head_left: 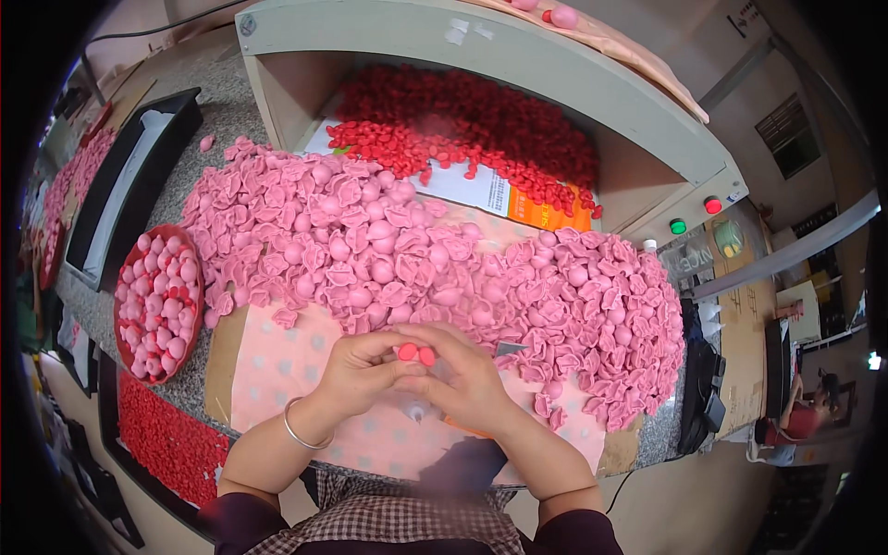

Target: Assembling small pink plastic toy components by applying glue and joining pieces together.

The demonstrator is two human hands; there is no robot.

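Speckled stone counter under a grey shelf carries a big pile of pink petals on a pink dotted cloth, where the left hand and right hand together pinch two small red pieces just before the pile.
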